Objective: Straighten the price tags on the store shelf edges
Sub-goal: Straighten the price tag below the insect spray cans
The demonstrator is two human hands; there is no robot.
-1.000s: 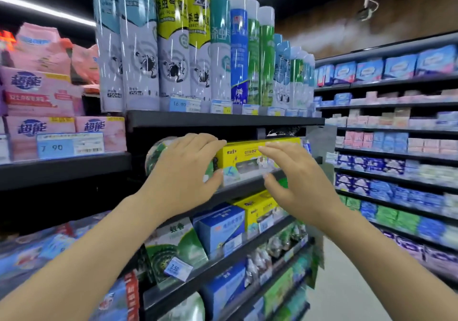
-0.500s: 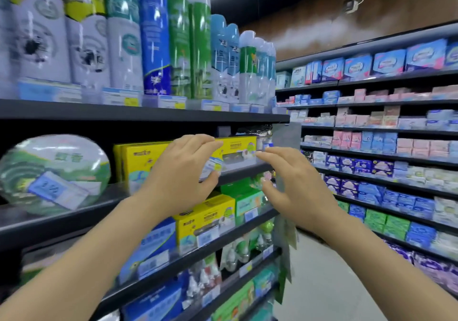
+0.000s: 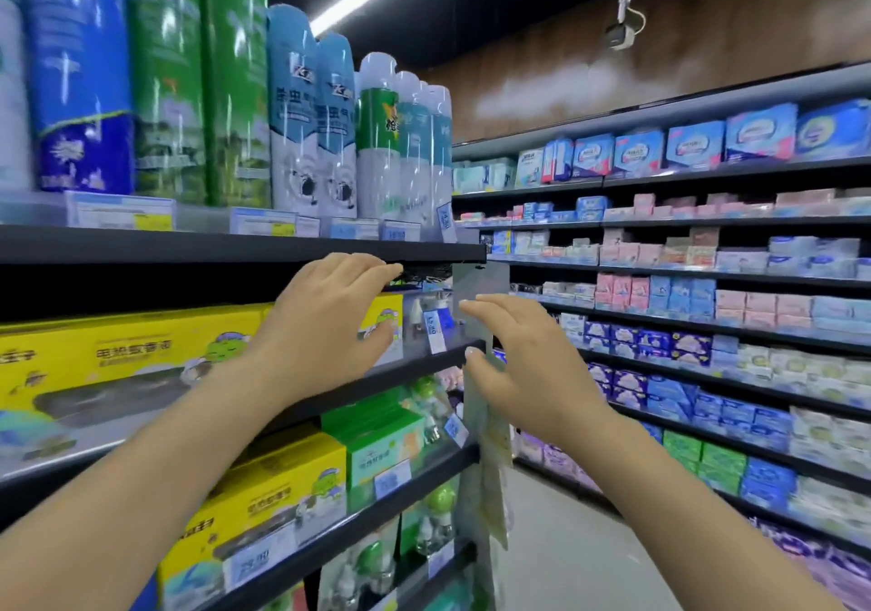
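A small blue and white price tag (image 3: 434, 330) stands tilted on the edge of the middle shelf (image 3: 424, 365), near the shelf's right end. My left hand (image 3: 330, 323) hovers just left of it, fingers spread, in front of a yellow box (image 3: 127, 356). My right hand (image 3: 513, 360) is just right of the tag, fingers apart and curled, holding nothing. Neither hand touches the tag. More price tags (image 3: 264, 222) line the top shelf edge, and another tag (image 3: 456, 429) leans askew on the shelf below.
Tall spray cans (image 3: 311, 115) crowd the top shelf. Yellow and green boxes (image 3: 377, 441) fill the lower shelves. A hanging strip of packets (image 3: 488, 464) dangles at the shelf end. Across the aisle floor (image 3: 556, 549), shelves (image 3: 707, 276) hold blue and pink packs.
My view and both hands have shifted right along the middle shelf, from the tag by the yellow box to the tilted tag at the shelf's end.
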